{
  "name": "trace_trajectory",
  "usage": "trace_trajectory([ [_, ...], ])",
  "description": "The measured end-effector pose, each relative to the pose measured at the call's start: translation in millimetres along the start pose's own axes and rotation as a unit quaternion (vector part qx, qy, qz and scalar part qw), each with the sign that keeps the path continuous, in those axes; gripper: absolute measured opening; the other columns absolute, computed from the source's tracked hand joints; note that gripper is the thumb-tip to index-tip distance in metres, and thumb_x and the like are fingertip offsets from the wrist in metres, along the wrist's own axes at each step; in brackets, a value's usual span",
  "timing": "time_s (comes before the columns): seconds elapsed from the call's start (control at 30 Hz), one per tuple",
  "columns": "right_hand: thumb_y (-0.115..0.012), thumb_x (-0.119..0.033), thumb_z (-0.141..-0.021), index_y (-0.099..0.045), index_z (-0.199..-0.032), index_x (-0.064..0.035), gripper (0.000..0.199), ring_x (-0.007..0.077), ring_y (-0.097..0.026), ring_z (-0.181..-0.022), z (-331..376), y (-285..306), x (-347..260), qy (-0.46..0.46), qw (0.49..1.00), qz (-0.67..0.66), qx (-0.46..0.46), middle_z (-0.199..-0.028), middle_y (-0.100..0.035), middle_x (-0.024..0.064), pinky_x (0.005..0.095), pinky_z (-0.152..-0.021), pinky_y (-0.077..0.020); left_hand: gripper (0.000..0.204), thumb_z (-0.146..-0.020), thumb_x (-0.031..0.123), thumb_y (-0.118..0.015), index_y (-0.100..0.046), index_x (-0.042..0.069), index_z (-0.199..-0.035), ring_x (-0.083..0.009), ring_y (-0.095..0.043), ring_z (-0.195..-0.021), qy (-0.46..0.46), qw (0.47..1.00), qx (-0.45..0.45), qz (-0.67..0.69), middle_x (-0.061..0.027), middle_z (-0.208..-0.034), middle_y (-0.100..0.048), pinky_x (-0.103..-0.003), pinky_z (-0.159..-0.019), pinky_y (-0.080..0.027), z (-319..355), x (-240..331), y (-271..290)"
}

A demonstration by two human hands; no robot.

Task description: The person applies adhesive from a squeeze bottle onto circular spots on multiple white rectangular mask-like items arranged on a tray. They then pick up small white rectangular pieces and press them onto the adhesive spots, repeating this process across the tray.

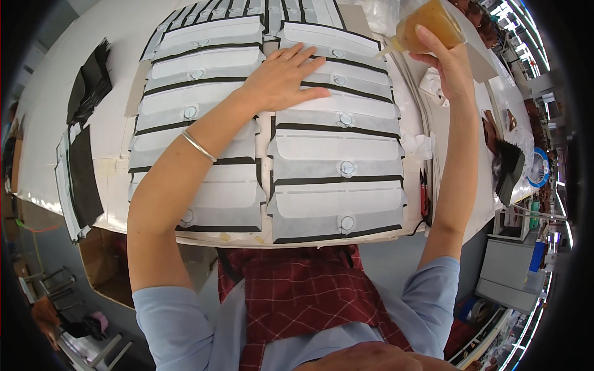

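Two columns of overlapping white-and-grey flat pieces (337,201) with black edges lie on the table, each with a small round disc near its lower edge. My left hand (281,77) rests on the upper pieces between the columns, fingers spread and palm down. At the upper right, my right hand (455,68) grips a clear squeeze bottle (427,28) of amber liquid. The bottle is tilted, and its narrow nozzle points left and down toward the right column's upper edge. Whether liquid is coming out I cannot tell.
Stacks of black sheets (86,176) lie on the table's left side. To the right are crumpled white tissue (433,85), a red-handled tool (424,195) by the edge and a black bundle (510,170). Farther right stands a blue fan (538,167).
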State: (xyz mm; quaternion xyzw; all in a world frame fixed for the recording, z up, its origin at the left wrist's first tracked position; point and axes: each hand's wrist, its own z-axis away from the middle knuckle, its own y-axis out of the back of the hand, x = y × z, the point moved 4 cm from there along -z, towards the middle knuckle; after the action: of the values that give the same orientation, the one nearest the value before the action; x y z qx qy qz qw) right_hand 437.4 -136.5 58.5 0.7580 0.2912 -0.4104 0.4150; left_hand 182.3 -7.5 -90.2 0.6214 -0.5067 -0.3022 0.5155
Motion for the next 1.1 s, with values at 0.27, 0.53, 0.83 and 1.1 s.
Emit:
trace_trajectory([
  [0.27, -0.08, -0.036, -0.086, -0.06, -0.13, -0.0017, 0.059, 0.0171, -0.07, -0.098, 8, -14, -17, -0.018, 1.0, 0.021, -0.003, -0.114, -0.069, 0.0078, 0.0327, -0.077, -0.0629, 0.078, -0.098, 0.069, -0.044, -0.045, 0.012, -0.152, -0.0337, -0.028, -0.151, -0.012, 1.0, 0.023, 0.01, -0.015, -0.161, -0.037, -0.047, -0.122, -0.023, 1, 0, -2],
  [0.53, -0.079, -0.042, -0.087, -0.063, -0.126, 0.0005, 0.06, 0.0157, -0.071, -0.089, 3, -14, -20, -0.018, 0.998, 0.059, -0.002, -0.108, -0.07, 0.0091, 0.0278, -0.07, -0.0622, 0.08, -0.097, 0.071, -0.042, -0.047, 0.012, -0.151, -0.0345, -0.029, -0.15, -0.009, 0.999, 0.031, 0.018, -0.0159, -0.16, -0.038, -0.047, -0.123, -0.023, 3, -3, -3],
  [0.83, -0.077, -0.041, -0.09, -0.063, -0.126, -0.0002, 0.056, 0.0149, -0.072, -0.087, -4, 5, -16, -0.026, 0.997, 0.068, -0.004, -0.105, -0.07, 0.0091, 0.0269, -0.067, -0.0615, 0.079, -0.098, 0.069, -0.043, -0.046, 0.012, -0.151, -0.0339, -0.029, -0.15, -0.01, 0.999, 0.03, 0.007, -0.0154, -0.16, -0.038, -0.047, -0.123, -0.024, 2, -2, -2],
  [1.1, -0.076, -0.033, -0.091, -0.06, -0.129, 0.0002, 0.053, 0.0157, -0.072, -0.085, 1, 2, -31, 0.024, 0.998, 0.055, 0.001, -0.107, -0.07, 0.0093, 0.026, -0.065, -0.062, 0.079, -0.098, 0.07, -0.041, -0.046, 0.013, -0.152, -0.0325, -0.027, -0.151, -0.006, 1.0, 0.022, 0.005, -0.0145, -0.161, -0.037, -0.046, -0.124, -0.023, 1, 0, -1],
])
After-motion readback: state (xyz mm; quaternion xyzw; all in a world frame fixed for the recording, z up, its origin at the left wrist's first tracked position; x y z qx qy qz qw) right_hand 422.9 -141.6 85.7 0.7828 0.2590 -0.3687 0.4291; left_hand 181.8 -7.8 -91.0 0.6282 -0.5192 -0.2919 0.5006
